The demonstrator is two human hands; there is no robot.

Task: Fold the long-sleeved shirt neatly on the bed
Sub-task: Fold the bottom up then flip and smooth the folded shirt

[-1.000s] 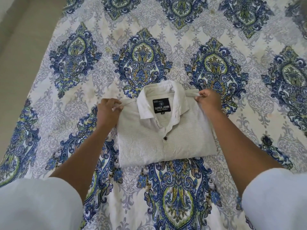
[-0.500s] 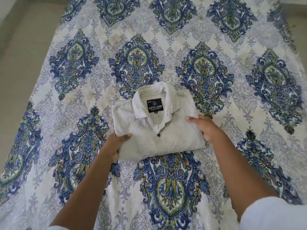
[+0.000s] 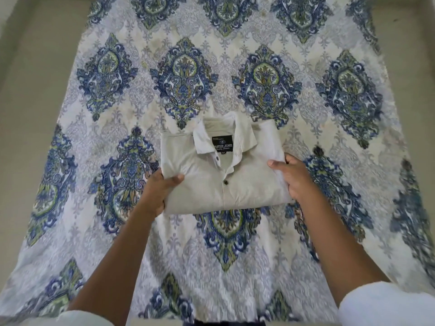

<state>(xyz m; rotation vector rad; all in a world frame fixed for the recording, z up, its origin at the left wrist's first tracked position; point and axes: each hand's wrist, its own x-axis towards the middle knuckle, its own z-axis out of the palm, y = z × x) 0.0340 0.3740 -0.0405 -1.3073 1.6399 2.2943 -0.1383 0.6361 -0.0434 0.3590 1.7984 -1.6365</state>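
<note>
A beige long-sleeved shirt [image 3: 226,184] is folded into a compact rectangle, collar and black neck label facing up, buttons showing down the front. It sits over the middle of the bed [image 3: 211,67]. My left hand [image 3: 157,191] grips the shirt's left edge, thumb on top and fingers hidden beneath. My right hand [image 3: 294,177] grips the right edge the same way, thumb on top. Whether the shirt rests on the bed or is slightly lifted I cannot tell.
The bed is covered by a white sheet printed with blue and green paisley medallions. Plain beige floor [image 3: 35,78] runs along the left side and the far right corner [image 3: 404,27]. My white sleeves show at the bottom corners.
Both hands left the shirt's shoulders, slid down its sides and now grip the left and right edges. The view has pulled back, showing more of the bed.
</note>
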